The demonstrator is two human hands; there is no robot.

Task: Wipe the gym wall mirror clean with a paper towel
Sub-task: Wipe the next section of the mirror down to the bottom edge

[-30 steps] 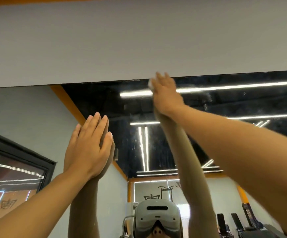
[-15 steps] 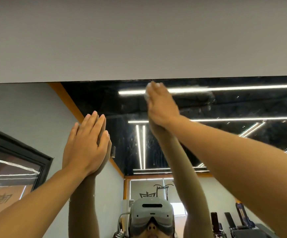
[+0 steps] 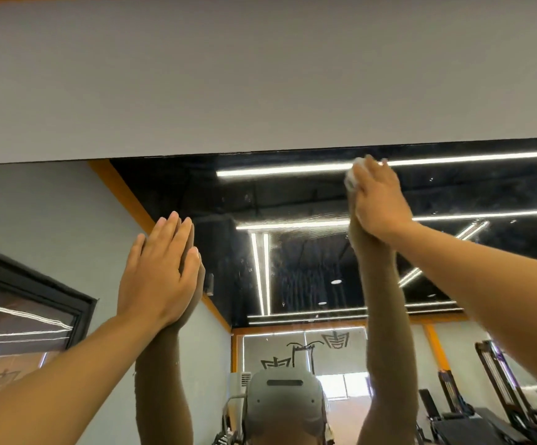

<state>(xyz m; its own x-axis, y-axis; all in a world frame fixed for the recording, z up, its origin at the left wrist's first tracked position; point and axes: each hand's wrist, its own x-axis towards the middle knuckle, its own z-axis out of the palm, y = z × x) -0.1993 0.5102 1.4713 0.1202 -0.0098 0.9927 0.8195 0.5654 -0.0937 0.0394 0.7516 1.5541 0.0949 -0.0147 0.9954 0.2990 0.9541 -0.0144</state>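
Observation:
The wall mirror point(image 3: 308, 194) fills the lower half of the view, its top edge running under a grey wall. My right hand point(image 3: 379, 200) is raised near that top edge and presses a white paper towel point(image 3: 352, 178) flat against the glass, fingers straight; only a bit of the towel shows past the fingers. My left hand point(image 3: 159, 271) lies flat on the mirror lower and to the left, fingers together and straight, holding nothing.
The grey wall point(image 3: 260, 75) above the mirror meets its top edge. In the glass I see reflected ceiling light strips point(image 3: 286, 170), my own arms, a headset point(image 3: 284, 403) and gym machines point(image 3: 498, 387) at the lower right.
My right hand with the paper towel has slid to the right along the top edge of the mirror. My left hand stays flat in about the same spot.

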